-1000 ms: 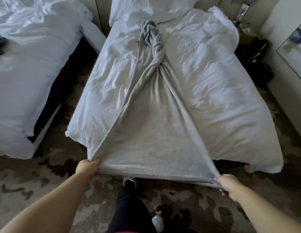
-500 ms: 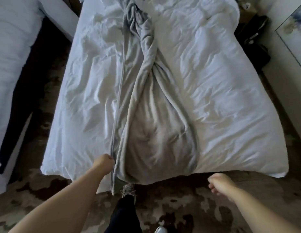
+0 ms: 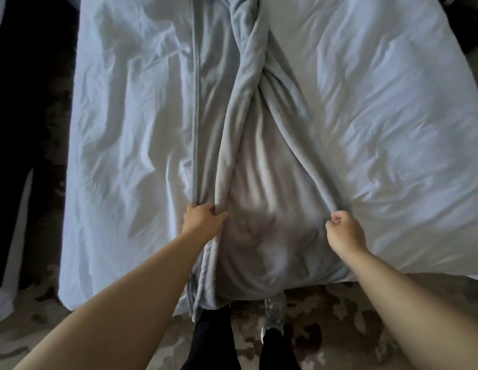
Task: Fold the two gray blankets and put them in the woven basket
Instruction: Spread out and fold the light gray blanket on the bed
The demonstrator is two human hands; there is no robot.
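Observation:
A gray blanket point(image 3: 259, 204) lies lengthwise down the middle of a white bed point(image 3: 392, 129), twisted near its far part and bunched into long folds, its near end hanging over the foot of the bed. My left hand point(image 3: 201, 216) grips the blanket's left fold. My right hand point(image 3: 343, 231) pinches the blanket's right edge. The second gray blanket and the woven basket are out of view.
My legs and shoes point(image 3: 272, 316) stand on a patterned carpet point(image 3: 352, 316) at the foot of the bed. A dark gap point(image 3: 29, 129) runs along the bed's left side, beside part of another white bed point(image 3: 0, 303).
Both hands moved from the blanket's near corners at the bed's foot up onto the bed. The blanket slackened and bunched. I leaned in closer over the bed.

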